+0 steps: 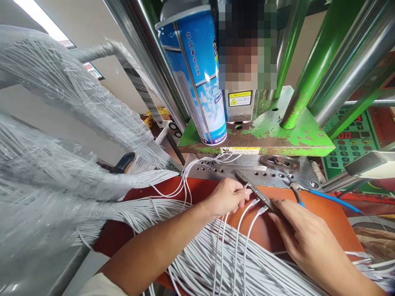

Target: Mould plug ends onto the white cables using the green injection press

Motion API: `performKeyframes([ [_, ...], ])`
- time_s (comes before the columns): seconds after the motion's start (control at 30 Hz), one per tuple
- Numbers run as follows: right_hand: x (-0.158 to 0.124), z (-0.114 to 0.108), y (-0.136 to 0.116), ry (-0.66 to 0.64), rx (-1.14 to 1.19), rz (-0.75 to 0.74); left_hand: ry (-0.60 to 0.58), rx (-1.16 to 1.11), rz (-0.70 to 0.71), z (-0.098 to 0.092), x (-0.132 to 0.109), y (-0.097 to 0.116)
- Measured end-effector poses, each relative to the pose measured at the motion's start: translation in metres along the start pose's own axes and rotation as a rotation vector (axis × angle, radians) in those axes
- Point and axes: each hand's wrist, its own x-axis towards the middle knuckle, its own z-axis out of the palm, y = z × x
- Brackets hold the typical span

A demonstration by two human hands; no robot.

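Note:
My right hand (305,234) grips the near end of a narrow dark metal bar (258,193), which slants over the orange work surface. At the bar's side, my left hand (230,195) pinches a white cable near its end; the fingers partly hide the connector. Two more white cables (241,222) reach the same edge of the bar with their metal-tipped connectors (263,210). A thick bundle of white cables (212,250) lies under and in front of both hands.
A green press plate (296,135) overhangs the perforated metal bed (212,168). On it stands a blue spray can (200,90). Blue-handled pliers (295,187) lie right of the bar. Plastic-wrapped cable bundles (68,90) hang at left; a green control panel (352,139) is at right.

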Motion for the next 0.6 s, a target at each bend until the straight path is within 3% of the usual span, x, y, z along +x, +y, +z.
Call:
performKeyframes([
  [0.17,-0.001,0.001,0.008,0.085,-0.033,0.108,0.019,0.055,0.089,-0.01,-0.004,-0.004],
  [0.37,-0.001,-0.001,0.013,0.117,-0.062,0.107,-0.105,0.038,-0.04,-0.019,-0.002,-0.011],
  [0.5,0.0,-0.004,0.008,0.092,-0.033,0.047,-0.081,0.126,-0.016,-0.017,-0.001,-0.011],
  [0.6,0.003,-0.008,0.006,0.043,0.021,0.003,0.012,0.323,0.095,-0.014,-0.002,-0.011],
])
